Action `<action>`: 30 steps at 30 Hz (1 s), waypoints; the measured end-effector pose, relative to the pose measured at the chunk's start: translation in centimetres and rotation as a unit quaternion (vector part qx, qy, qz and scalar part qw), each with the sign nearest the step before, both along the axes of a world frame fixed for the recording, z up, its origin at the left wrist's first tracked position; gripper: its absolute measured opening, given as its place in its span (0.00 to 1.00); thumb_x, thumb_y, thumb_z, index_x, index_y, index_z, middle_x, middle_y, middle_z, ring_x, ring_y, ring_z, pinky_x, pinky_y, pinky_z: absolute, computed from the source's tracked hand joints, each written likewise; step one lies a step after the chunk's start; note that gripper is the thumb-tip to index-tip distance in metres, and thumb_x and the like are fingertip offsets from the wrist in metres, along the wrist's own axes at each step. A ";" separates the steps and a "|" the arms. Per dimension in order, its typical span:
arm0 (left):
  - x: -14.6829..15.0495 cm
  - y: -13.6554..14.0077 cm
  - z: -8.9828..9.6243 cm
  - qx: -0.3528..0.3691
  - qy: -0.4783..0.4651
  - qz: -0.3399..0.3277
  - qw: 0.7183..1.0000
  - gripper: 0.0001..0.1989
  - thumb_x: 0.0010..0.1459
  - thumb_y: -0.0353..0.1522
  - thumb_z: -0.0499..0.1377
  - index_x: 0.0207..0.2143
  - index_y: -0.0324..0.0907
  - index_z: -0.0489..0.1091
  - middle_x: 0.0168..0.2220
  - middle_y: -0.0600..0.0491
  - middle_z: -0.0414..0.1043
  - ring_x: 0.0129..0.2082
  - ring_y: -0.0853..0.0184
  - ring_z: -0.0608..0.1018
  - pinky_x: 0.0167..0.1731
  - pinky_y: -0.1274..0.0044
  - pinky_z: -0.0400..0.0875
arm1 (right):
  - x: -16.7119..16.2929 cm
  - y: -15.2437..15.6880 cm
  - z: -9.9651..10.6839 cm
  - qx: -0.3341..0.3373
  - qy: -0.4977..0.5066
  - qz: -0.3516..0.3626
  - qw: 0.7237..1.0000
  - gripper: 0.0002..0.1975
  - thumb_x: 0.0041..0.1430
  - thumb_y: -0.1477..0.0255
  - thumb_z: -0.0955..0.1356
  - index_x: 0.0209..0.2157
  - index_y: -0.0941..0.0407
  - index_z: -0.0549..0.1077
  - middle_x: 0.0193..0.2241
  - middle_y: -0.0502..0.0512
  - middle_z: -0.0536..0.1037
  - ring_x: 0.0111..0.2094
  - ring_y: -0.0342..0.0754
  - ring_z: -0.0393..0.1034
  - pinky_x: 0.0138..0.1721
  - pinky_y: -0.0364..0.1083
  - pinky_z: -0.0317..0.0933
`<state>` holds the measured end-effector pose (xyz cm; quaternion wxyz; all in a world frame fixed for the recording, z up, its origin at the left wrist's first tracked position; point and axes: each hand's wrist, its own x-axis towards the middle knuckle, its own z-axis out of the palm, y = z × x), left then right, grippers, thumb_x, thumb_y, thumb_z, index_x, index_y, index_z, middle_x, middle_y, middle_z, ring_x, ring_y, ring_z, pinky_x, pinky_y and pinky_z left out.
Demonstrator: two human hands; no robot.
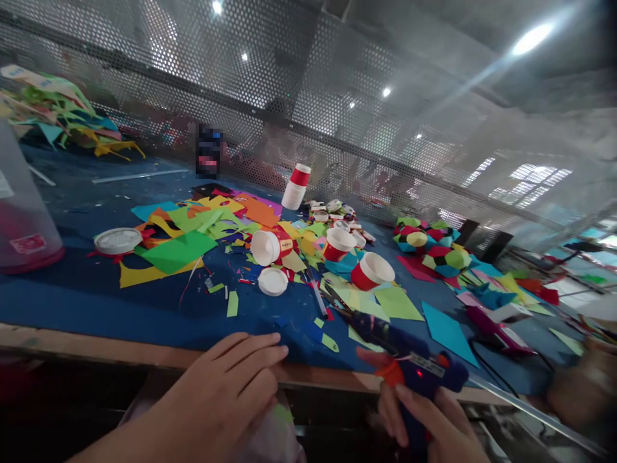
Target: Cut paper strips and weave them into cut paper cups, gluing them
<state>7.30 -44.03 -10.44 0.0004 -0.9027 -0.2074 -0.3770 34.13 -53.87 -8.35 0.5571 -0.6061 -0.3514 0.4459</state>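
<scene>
My right hand (436,421) is wrapped round the grip of a dark blue hot glue gun (419,370) with an orange trigger and a small red light. The gun's nozzle points left and away over the table, near some scissors and yellow-green paper (400,302). My left hand (236,382) lies palm down at the table's front edge, fingers stretched out; no object shows in it, though its underside is hidden. Beyond it lie small green paper scraps (232,303), a white lid (272,281) and red-and-white paper cups (373,271), one of them tipped over.
The blue table (159,315) carries piled coloured paper (193,238), stacked cups (296,186), paper balls (446,260) and a magenta tool (499,331) with a cord. A plastic container (24,212) stands left. Another person's blurred hand (585,379) is at right. Perforated metal (216,83) rises behind.
</scene>
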 end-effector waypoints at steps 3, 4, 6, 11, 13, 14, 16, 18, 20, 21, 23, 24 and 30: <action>1.5 0.7 0.5 0.004 0.038 -0.015 0.999 0.09 0.66 0.29 0.52 0.35 0.43 0.71 0.51 0.54 0.78 0.54 0.63 0.76 0.52 0.70 0.67 | 0.5 0.0 0.1 0.035 0.037 0.003 0.999 0.21 0.53 0.60 0.73 0.14 0.54 0.68 0.13 0.51 0.67 0.19 0.47 0.62 0.25 0.48 0.57; 1.9 0.9 0.7 0.009 0.052 -0.020 0.998 0.08 0.66 0.29 0.53 0.35 0.42 0.71 0.51 0.53 0.78 0.54 0.61 0.76 0.52 0.69 0.68 | 0.6 0.0 0.1 0.041 0.037 0.006 0.998 0.21 0.54 0.61 0.73 0.14 0.55 0.68 0.13 0.52 0.67 0.19 0.47 0.62 0.25 0.48 0.57; 2.6 1.5 0.9 0.011 0.065 -0.031 0.997 0.08 0.66 0.29 0.53 0.37 0.42 0.72 0.50 0.53 0.78 0.53 0.61 0.77 0.52 0.69 0.68 | 0.6 -0.3 0.0 0.048 0.034 0.009 0.998 0.21 0.55 0.62 0.72 0.13 0.55 0.69 0.13 0.52 0.68 0.19 0.46 0.62 0.25 0.48 0.56; 4.3 2.4 0.9 0.012 0.107 -0.075 0.991 0.09 0.68 0.31 0.52 0.40 0.41 0.72 0.55 0.50 0.75 0.56 0.62 0.75 0.51 0.69 0.68 | 0.0 -0.6 -0.5 0.058 0.061 -0.028 0.996 0.19 0.54 0.64 0.72 0.14 0.55 0.69 0.12 0.50 0.67 0.17 0.44 0.59 0.24 0.47 0.55; 4.8 2.4 0.8 0.019 0.124 -0.067 0.990 0.10 0.67 0.30 0.51 0.41 0.39 0.72 0.54 0.46 0.75 0.54 0.61 0.77 0.51 0.68 0.69 | -0.2 -0.5 -0.5 0.059 0.060 -0.036 0.996 0.20 0.54 0.64 0.72 0.13 0.55 0.69 0.12 0.51 0.66 0.17 0.44 0.58 0.24 0.47 0.55; 4.8 2.4 0.7 0.021 0.128 -0.057 0.990 0.10 0.66 0.29 0.52 0.41 0.38 0.73 0.53 0.45 0.76 0.52 0.61 0.78 0.51 0.68 0.69 | -0.3 -0.5 -0.5 0.056 0.055 -0.039 0.996 0.20 0.54 0.63 0.72 0.13 0.55 0.69 0.12 0.51 0.66 0.17 0.44 0.58 0.24 0.47 0.55; 4.7 2.2 0.5 0.027 0.133 -0.035 0.990 0.10 0.64 0.27 0.52 0.41 0.38 0.73 0.52 0.45 0.77 0.51 0.61 0.79 0.51 0.69 0.69 | -0.1 -0.6 -0.5 0.052 0.048 -0.042 0.997 0.20 0.53 0.62 0.72 0.13 0.55 0.71 0.12 0.51 0.66 0.17 0.44 0.58 0.24 0.47 0.55; 4.2 1.8 0.3 0.033 0.138 -0.009 0.990 0.11 0.63 0.25 0.51 0.42 0.38 0.73 0.51 0.45 0.77 0.50 0.61 0.79 0.51 0.68 0.69 | 0.3 -0.8 -0.6 0.057 0.052 -0.045 0.996 0.20 0.53 0.61 0.72 0.13 0.55 0.71 0.12 0.51 0.66 0.17 0.44 0.58 0.23 0.47 0.55; 3.5 1.4 0.1 0.044 0.140 0.013 0.989 0.13 0.63 0.24 0.50 0.42 0.38 0.73 0.51 0.45 0.77 0.50 0.60 0.79 0.51 0.67 0.69 | 0.8 -1.1 -0.8 0.063 0.061 -0.048 0.995 0.21 0.54 0.61 0.72 0.13 0.55 0.69 0.12 0.52 0.67 0.17 0.44 0.59 0.23 0.47 0.55; 3.2 1.2 0.0 0.050 0.138 0.024 0.989 0.13 0.63 0.24 0.49 0.41 0.37 0.73 0.51 0.44 0.77 0.51 0.60 0.79 0.51 0.67 0.69 | 1.0 -1.3 -1.0 0.064 0.064 -0.050 0.995 0.21 0.54 0.61 0.72 0.13 0.56 0.69 0.13 0.52 0.67 0.17 0.44 0.59 0.23 0.47 0.55; 2.5 0.7 -0.2 0.064 0.130 0.045 0.988 0.15 0.63 0.23 0.47 0.40 0.37 0.74 0.51 0.44 0.77 0.51 0.59 0.79 0.50 0.66 0.69 | 1.4 -1.6 -1.2 0.066 0.068 -0.063 0.993 0.18 0.53 0.60 0.72 0.16 0.56 0.72 0.12 0.51 0.66 0.17 0.45 0.59 0.23 0.47 0.55; 2.2 0.5 -0.2 0.068 0.127 0.056 0.988 0.16 0.63 0.23 0.46 0.39 0.38 0.74 0.51 0.43 0.77 0.51 0.59 0.79 0.49 0.66 0.70 | 1.6 -1.7 -1.2 0.067 0.072 -0.071 0.993 0.16 0.53 0.60 0.72 0.19 0.55 0.75 0.11 0.51 0.66 0.16 0.45 0.58 0.22 0.47 0.55; -0.2 -0.1 0.1 0.077 0.121 0.098 0.985 0.19 0.64 0.22 0.43 0.35 0.39 0.75 0.51 0.42 0.77 0.50 0.57 0.80 0.46 0.65 0.71 | 2.4 -2.1 -1.1 0.077 0.074 -0.097 0.989 0.15 0.51 0.62 0.72 0.39 0.55 0.80 0.11 0.49 0.65 0.15 0.45 0.55 0.19 0.47 0.52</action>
